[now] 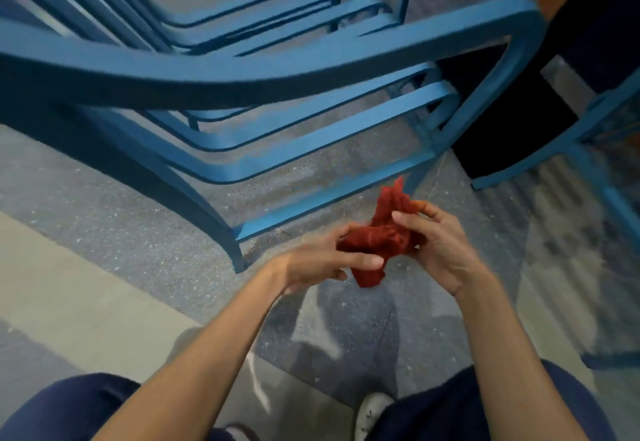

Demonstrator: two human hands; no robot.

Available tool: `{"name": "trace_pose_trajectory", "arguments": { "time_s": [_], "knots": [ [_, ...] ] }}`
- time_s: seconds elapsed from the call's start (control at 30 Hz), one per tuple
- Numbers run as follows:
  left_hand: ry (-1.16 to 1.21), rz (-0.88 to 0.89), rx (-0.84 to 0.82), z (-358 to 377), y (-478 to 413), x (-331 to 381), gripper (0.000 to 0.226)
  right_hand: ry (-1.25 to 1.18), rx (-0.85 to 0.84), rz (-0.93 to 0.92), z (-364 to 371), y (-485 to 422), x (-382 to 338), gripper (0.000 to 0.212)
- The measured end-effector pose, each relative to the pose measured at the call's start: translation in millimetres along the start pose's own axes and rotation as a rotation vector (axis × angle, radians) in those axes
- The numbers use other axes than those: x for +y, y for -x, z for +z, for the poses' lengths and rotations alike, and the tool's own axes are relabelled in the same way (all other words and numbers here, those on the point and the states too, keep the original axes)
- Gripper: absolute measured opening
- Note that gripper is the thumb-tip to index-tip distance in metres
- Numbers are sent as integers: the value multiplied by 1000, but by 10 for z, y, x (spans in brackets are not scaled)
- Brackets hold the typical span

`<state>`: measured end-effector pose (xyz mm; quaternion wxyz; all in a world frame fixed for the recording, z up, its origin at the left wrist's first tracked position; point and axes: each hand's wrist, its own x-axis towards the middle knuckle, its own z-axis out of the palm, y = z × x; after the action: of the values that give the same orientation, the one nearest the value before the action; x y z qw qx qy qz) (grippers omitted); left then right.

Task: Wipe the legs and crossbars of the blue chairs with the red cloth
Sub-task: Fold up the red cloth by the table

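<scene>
We hold the red cloth [379, 238] bunched up in our left hand [320, 260] and right hand [438, 243], just near the blue chair [263, 70] leg.

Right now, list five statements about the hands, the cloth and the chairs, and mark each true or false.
1. The left hand and the right hand both hold the red cloth. True.
2. The cloth is spread out flat. False: it is bunched up.
3. The cloth lies on the floor. False: it is held above the floor.
4. The blue chairs have slatted seats. True.
5. The left hand grips a chair leg. False: it holds only the cloth.
</scene>
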<state>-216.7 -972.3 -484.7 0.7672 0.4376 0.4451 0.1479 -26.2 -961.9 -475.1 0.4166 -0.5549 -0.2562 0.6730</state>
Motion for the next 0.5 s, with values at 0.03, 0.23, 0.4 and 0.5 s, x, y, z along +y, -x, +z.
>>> {"name": "trace_pose_trajectory", "arguments": {
  "time_s": [0.03,0.23,0.4,0.5],
  "knots": [
    [-20,3,-20,43,38,74,51,-37,22,19,-19,53,-73,33],
    [50,1,174,374,268,770,54,-183,150,137,-148,542,-668,23],
    [47,157,302,778,555,1663,32,-165,171,228,-99,1023,-1199,22],
    [90,228,346,1050,707,2368,25,-185,165,253,-109,1342,-1656,5]
  ]
}}
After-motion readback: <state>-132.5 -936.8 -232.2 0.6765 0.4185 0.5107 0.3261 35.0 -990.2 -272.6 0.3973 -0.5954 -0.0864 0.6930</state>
